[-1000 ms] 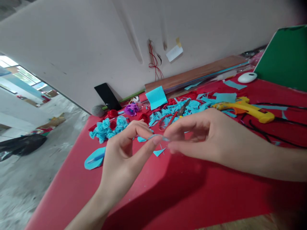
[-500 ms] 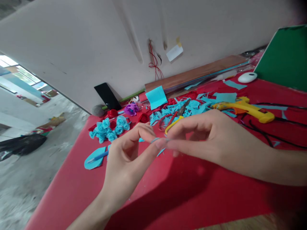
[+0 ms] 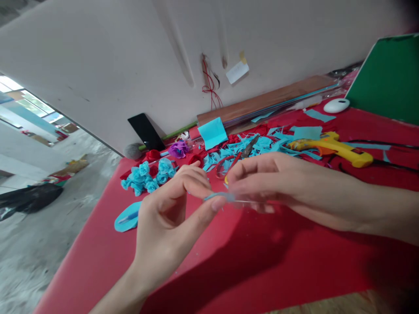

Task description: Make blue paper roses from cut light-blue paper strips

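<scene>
Red table (image 3: pixel 196 279), blue strip (image 3: pixel 220 197) pinched in left hand (image 3: pixel 176 218), right hand (image 3: pixel 262 185) blurred, grip unclear.

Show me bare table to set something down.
The red tabletop looks bare between left forearm, right forearm and near edge, and between left forearm, blue oval paper and left edge. Crowded: the far side, with blue scraps, scissors, yellow glue gun and blue flowers.
</scene>
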### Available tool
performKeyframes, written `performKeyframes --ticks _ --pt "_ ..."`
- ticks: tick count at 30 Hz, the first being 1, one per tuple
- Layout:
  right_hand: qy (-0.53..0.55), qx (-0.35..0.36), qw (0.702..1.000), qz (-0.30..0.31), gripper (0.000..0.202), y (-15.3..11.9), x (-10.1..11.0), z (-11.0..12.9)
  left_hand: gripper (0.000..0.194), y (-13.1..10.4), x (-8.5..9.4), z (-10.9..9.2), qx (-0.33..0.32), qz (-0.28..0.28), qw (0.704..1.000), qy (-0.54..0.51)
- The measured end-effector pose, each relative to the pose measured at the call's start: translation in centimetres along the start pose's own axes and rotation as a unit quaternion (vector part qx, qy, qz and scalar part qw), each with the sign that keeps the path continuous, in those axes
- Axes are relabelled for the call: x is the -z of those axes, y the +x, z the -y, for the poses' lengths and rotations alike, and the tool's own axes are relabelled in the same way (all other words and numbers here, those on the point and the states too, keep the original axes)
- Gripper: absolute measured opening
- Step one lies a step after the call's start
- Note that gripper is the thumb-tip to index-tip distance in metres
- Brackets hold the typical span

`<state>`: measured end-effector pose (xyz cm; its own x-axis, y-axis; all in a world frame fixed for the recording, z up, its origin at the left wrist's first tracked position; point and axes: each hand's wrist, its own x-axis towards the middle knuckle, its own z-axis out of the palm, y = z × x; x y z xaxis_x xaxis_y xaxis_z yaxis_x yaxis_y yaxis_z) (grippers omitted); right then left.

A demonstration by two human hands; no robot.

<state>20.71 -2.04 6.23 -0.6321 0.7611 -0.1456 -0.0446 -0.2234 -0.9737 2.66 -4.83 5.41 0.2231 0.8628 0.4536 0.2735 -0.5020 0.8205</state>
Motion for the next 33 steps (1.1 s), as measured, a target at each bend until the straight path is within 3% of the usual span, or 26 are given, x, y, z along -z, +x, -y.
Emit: performKeyframes --ticks 4,11,17,21,23,26,28,31,33 --pt "-0.069 0.063 0.996 -0.007 0.007 -0.2 0.0 0.1 0.014 0.0 -0.1 -0.1 0.008 0.003 1.000 0.014" --pt "-0.131 0.064 0.989 0.026 0.012 -0.4 -0.1 0.5 0.013 -0.1 -0.1 -0.1 0.009 0.010 1.000 -0.006" --pt "-0.161 0.038 0.986 -0.026 0.016 -0.5 -0.3 0.8 0.012 -0.3 -0.2 0.1 0.011 -0.008 1.000 0.017" --pt "-0.198 0.039 0.979 -0.027 0.021 -0.3 -0.1 0.7 0.013 -0.2 -0.3 0.1 -0.027 -0.006 0.998 0.064" --pt "-0.226 0.055 0.971 -0.060 0.022 -0.3 -0.1 0.5 0.013 -0.1 -0.2 0.0 -0.043 -0.022 0.997 0.065" --pt "-0.291 0.159 0.932 -0.144 0.017 -0.5 -0.4 -0.1 0.015 -0.1 -0.3 -0.1 -0.026 -0.054 0.998 0.033" --pt "-0.363 0.251 0.879 -0.180 0.015 -0.7 -0.7 -0.5 0.015 -0.1 -0.4 0.0 -0.007 -0.067 0.998 0.011" --pt "-0.474 0.340 0.789 -0.191 0.016 -0.8 -0.9 -1.1 0.014 -0.2 -0.5 0.1 0.015 -0.065 0.998 -0.020" --pt "-0.525 0.362 0.749 -0.182 0.020 -0.9 -0.8 -1.5 0.012 -0.4 -0.6 0.1 0.031 -0.054 0.997 -0.041"
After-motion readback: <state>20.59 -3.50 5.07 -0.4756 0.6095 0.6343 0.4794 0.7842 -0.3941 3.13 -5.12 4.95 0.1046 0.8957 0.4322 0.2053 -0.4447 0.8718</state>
